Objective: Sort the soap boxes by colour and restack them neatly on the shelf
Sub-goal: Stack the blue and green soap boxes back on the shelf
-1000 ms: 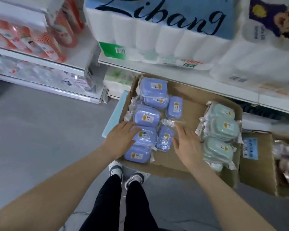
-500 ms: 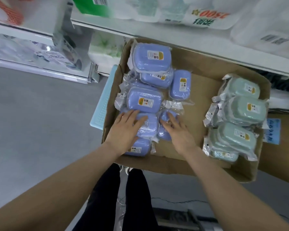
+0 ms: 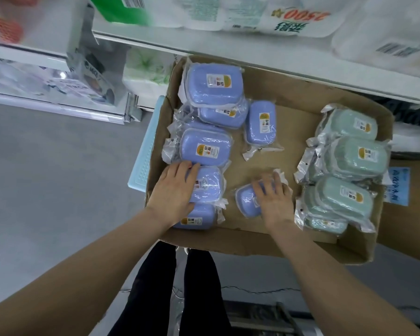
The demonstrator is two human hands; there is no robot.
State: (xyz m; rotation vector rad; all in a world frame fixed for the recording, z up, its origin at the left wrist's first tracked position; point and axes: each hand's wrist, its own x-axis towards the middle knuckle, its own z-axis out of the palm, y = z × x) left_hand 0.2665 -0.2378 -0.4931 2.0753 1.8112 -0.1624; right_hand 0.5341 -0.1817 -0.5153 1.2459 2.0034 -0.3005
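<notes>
- The loose blue soap box (image 3: 246,202) lies in its clear wrap on the cardboard floor of the tray, between the blue column and the green pile.
- The right hand (image 3: 273,202) lies over that box, fingers (image 3: 264,187) spread and only gently curved; the grip is loose, resting on top, and I cannot tell whether it closes around the box.
- The left hand (image 3: 174,192) lies flat, palm down and fingers nearly straight, on a wrapped blue box (image 3: 207,184) in the left column, pressing rather than clasping.
- Just below that hand, another blue box (image 3: 194,219) shows its label at the tray's near edge.
- Beyond the left hand, the blue boxes (image 3: 205,150) continue in a rough stacked column to the far corner; one more blue box (image 3: 261,123) lies apart to their right.
- The green soap boxes (image 3: 344,166) are piled on the right side of the tray, well clear of the blue ones.
- The cardboard tray (image 3: 272,243) sits under the white shelf edge (image 3: 264,64), with wrapped paper rolls (image 3: 291,18) above.
</notes>
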